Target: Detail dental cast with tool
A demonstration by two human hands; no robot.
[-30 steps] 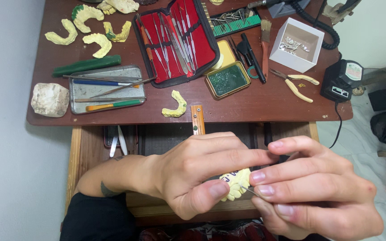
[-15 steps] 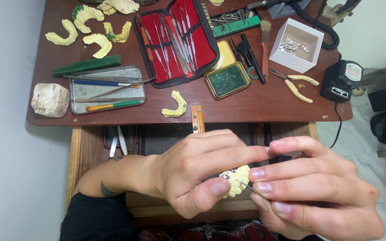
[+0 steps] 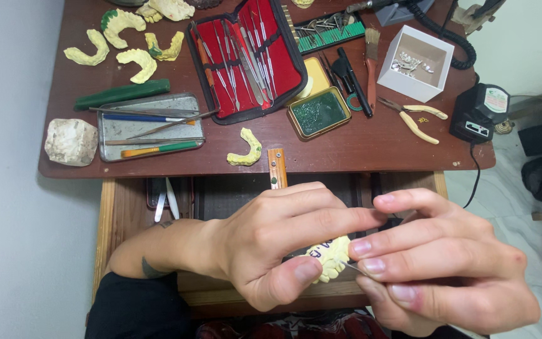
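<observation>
head view: our left hand [image 3: 271,245] pinches a yellow dental cast [image 3: 329,257] over the open drawer [image 3: 233,194] — our right hand [image 3: 446,263], just beside, grips a thin metal tool [image 3: 354,269] touching it; beyond, the red instrument case [image 3: 246,56].

Even, soft indoor light; sharp far field, slightly soft near field.

The brown surface [image 3: 346,150] is lit evenly from above, with only short, faint shadows cast beside the tools. Mild glare is seen on the metal tray [image 3: 115,129] and on the instruments in the red case [image 3: 283,63]. The hands [image 3: 271,245], nearest the camera, are rendered slightly soft, and the straight edges are bowed a little towards the frame's borders.
</observation>
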